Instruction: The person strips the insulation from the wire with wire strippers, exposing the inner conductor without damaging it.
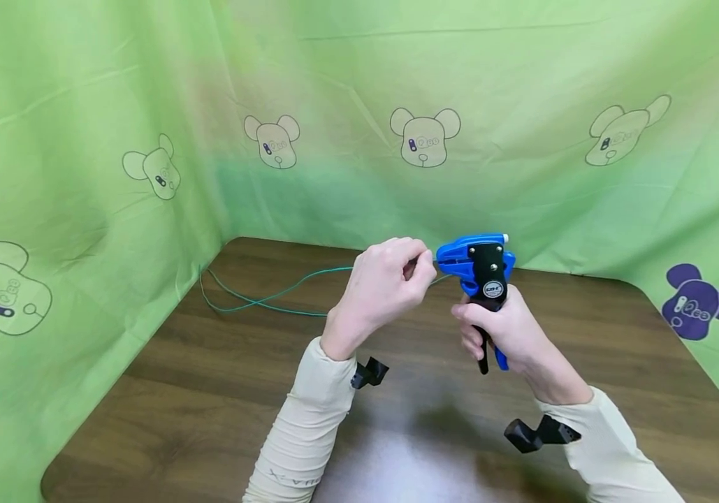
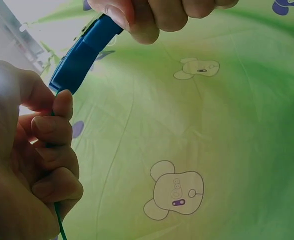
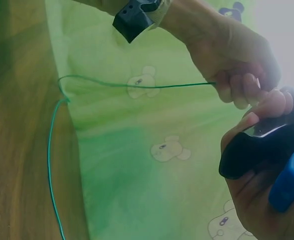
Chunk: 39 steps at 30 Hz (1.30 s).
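My right hand (image 1: pixel 510 325) grips the handles of a blue and black wire stripper (image 1: pixel 488 269), held up above the table with its nose pointing left. My left hand (image 1: pixel 390 279) pinches a thin green wire (image 2: pixel 61 227) close to that nose. In the left wrist view, the wire runs up through the curled left fingers (image 2: pixel 52 131) and meets the tip of the blue stripper head (image 2: pixel 82 57). Whether its end sits between the stripper's jaws cannot be made out. From the left hand the wire (image 3: pixel 151 87) trails away in a loose loop.
A brown wooden table (image 1: pixel 208 412) lies beneath both hands. Green cloth with bear-head prints (image 1: pixel 425 140) hangs behind it and along its sides. The wire's loop reaches the table's far left edge, by the cloth. Black camera mounts (image 1: pixel 541 433) sit on both wrists.
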Motion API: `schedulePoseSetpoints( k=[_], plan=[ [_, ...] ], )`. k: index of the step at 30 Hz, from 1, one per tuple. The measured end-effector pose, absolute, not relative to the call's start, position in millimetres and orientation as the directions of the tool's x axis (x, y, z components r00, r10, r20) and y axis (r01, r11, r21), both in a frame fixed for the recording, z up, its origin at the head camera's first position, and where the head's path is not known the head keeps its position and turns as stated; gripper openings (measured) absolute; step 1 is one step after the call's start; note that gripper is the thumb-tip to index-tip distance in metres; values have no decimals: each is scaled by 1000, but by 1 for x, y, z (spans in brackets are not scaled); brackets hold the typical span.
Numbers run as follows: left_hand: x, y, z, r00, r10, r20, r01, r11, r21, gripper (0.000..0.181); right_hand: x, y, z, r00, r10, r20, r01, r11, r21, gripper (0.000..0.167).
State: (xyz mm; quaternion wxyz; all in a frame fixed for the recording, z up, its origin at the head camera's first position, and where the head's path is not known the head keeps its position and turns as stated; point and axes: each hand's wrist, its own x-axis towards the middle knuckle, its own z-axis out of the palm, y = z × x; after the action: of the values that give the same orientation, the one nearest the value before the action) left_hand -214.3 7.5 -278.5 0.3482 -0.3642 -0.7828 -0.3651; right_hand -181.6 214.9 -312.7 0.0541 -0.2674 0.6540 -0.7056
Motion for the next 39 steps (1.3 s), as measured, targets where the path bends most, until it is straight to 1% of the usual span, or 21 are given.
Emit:
schedulePoseSetpoints(
  k=[9,18,31,35,39],
  plan=[
    [-215,5,-277,-492,309,814,824,467,321,27,-183,214,-309,-830,-443,337,-319,-118,-940,22],
    [-216,2,-277,-501,306,810,818,472,328,27,-183,215,-307,-844,-429,322,-328,-60,-943,19],
    [-215,3,-277,-483,309,819,824,476,306,26,-183,218,-306,-831,-441,339,-379,3,-925,21],
    [-215,4,-278,-483,309,819,825,473,309,27,-182,220,-306,-823,-451,344,-382,-7,-924,21],
    [-215,5,-278,-486,308,818,829,458,320,27,-182,223,-306,-810,-470,350,-373,-47,-927,20]
  ],
)
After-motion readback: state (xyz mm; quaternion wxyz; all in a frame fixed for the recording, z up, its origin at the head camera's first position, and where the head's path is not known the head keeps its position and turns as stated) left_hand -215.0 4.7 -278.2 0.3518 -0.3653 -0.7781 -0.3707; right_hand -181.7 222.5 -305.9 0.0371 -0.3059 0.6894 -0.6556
